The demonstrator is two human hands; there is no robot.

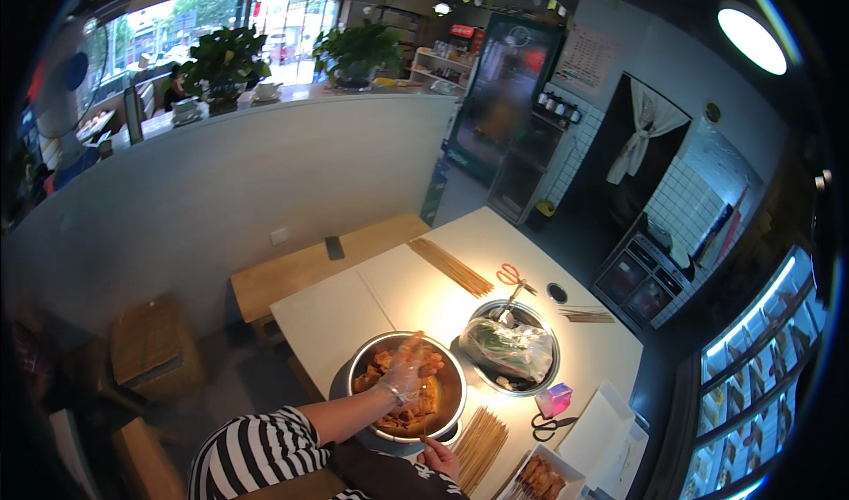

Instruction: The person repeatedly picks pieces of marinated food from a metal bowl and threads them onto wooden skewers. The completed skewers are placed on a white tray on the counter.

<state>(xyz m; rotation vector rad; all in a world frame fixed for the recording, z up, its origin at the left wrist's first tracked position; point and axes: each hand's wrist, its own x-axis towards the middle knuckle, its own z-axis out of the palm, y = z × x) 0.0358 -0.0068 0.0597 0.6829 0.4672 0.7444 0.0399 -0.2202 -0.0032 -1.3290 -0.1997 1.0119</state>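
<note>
My left hand [404,371], in a clear plastic glove, reaches into a round steel pot [452,394]. Its fingers are spread above orange-red marinated meat pieces [414,417], and nothing shows clearly in its grip. At the pot's near rim, my right hand [440,459] pinches a thin bamboo skewer [424,428] that points up over the pot. Beside that hand lies a bundle of bare bamboo skewers [483,441]. A white tray [576,477] at the lower right holds finished meat skewers [540,479].
A steel basin [556,367] holds a plastic bag of greens [507,347]. Red-handled scissors [509,274], black scissors [549,427], a pink-purple packet [554,399], more skewers [454,268] and a white lid [600,424] lie on the table [331,314]. A bench [298,274] stands behind.
</note>
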